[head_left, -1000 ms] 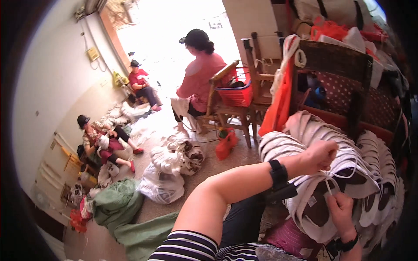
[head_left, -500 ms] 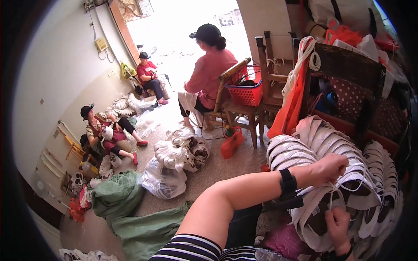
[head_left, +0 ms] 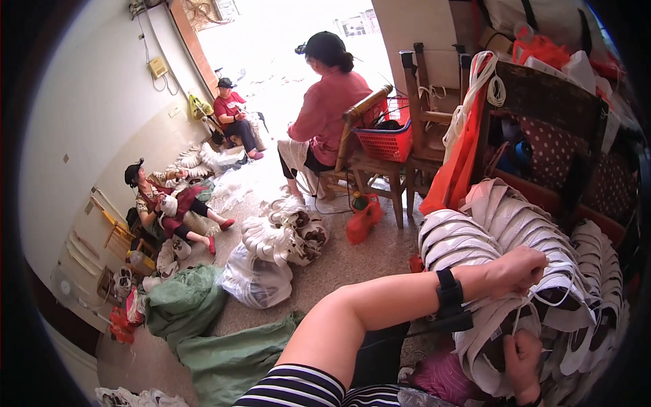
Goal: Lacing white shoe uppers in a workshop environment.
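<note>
My left hand [head_left: 521,269] reaches across the stacked white shoe uppers [head_left: 458,241], its fingers closed in a pinch. A thin white cord [head_left: 519,313] hangs beneath it and runs down to my right hand [head_left: 522,359], which is also closed, thumb up, at the opening of the nearest upper [head_left: 480,339]. The cord passes along this upper's edge. Both hands seem to grip the cord, though its ends are hidden in the fingers. My left wrist wears a black band [head_left: 449,290].
A wooden chair [head_left: 542,88] with an orange bag [head_left: 456,163] stands behind the stacks. Green sacks [head_left: 237,359], a clear plastic bag of uppers [head_left: 254,278] and another pile of uppers [head_left: 285,234] lie on the floor. Three people sit beyond, one beside a red basket [head_left: 386,139].
My left hand has shifted slightly right and down. The cord loop between my hands now looks narrower and straighter. The seated person at left has moved one arm outward.
</note>
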Tool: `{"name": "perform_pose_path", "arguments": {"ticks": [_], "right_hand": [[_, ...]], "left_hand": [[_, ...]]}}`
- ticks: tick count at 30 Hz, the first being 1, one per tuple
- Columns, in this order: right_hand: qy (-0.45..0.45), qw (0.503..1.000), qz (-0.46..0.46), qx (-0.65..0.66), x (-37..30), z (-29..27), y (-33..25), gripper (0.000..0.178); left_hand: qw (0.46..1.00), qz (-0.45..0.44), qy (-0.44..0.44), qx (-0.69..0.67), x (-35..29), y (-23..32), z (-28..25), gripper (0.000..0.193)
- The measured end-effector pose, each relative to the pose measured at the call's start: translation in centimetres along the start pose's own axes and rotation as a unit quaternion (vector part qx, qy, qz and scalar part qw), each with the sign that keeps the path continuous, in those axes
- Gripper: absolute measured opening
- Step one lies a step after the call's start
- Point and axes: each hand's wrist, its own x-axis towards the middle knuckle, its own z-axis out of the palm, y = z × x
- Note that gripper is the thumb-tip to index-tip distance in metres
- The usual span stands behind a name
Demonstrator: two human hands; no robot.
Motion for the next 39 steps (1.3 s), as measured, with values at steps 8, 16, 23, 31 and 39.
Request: {"name": "perform_pose_path", "arguments": {"ticks": [8, 16, 23, 31, 39], "right_hand": [[0.000, 1.000, -0.002, -0.020, 0.1, 0.0, -0.3, 0.028], [0.006, 1.000, -0.009, -0.029, 0.3, -0.1, -0.6, 0.026], [0.008, 0.999, -0.018, -0.042, 0.6, 0.1, -0.8, 0.027], [-0.016, 1.000, 0.025, 0.000, 0.2, -0.5, -1.0, 0.028], [0.014, 0.998, -0.030, -0.045, 0.2, -1.2, -1.6, 0.022]], "left_hand": [[0.998, -0.022, 0.005, -0.053, -0.1, 0.0, 0.4, 0.028], [0.997, -0.033, -0.002, -0.065, -0.3, 0.5, 0.7, 0.029], [0.998, -0.024, -0.021, -0.058, -0.4, 0.2, 0.0, 0.030], [0.997, -0.029, -0.023, -0.069, -0.1, -0.6, 0.0, 0.031], [0.999, -0.006, -0.028, -0.046, 0.1, -0.6, -0.2, 0.028]]}}
